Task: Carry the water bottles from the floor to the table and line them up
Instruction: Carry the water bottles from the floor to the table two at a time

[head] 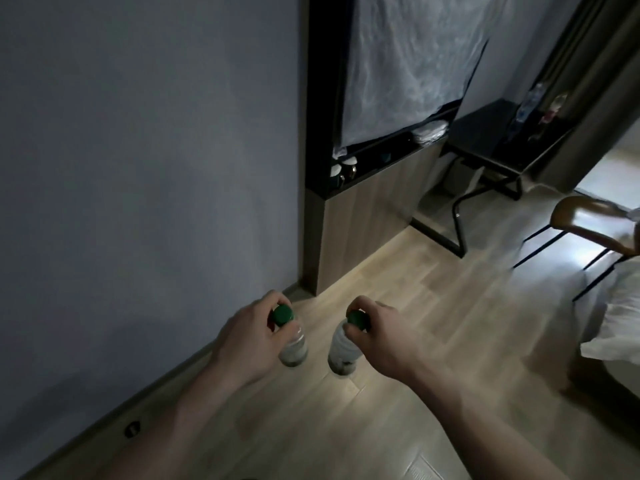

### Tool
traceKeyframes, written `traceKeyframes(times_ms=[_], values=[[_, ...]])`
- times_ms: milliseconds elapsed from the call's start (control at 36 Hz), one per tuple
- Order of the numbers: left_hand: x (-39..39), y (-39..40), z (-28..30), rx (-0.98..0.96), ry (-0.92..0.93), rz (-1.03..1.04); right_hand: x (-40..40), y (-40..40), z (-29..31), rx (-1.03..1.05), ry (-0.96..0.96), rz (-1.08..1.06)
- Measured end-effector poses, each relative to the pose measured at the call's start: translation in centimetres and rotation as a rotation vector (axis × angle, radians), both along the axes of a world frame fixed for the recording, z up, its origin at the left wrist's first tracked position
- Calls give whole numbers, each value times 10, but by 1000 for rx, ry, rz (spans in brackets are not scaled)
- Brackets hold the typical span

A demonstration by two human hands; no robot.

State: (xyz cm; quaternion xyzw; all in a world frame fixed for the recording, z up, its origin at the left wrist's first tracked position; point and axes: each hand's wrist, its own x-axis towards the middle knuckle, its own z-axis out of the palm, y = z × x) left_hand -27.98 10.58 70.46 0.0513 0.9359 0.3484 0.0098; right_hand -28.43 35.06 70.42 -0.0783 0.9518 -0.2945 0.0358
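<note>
Under my fingers, each hand, left hand (249, 332) and right hand (377, 329), pinches a bottle (294, 348) by its green cap (281, 314); the plastic looks light and slippery, so necks hold best.

Your left hand (249, 336) grips one green-capped bottle (292, 344) by its neck, your right hand (377, 336) another (341, 351), above the wooden floor (433, 306) beside the wall (138, 168).

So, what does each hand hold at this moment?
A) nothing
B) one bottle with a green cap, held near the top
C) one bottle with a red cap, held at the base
B: the left hand and the right hand each grip a clear bottle, left bottle and right bottle, fingers around the green cap.
</note>
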Motion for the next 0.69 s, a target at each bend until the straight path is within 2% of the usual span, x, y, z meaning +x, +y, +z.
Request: traceKeyframes(times_ms=[167,417,694], values=[[-47,63,30,22,45,-114,-22,66,26,-21,23,-111],[-138,154,42,53,68,-218,-68,150,41,4,9,-267],[-264,241,39,145,79,-343,-173,238,56,40,-40,-382]])
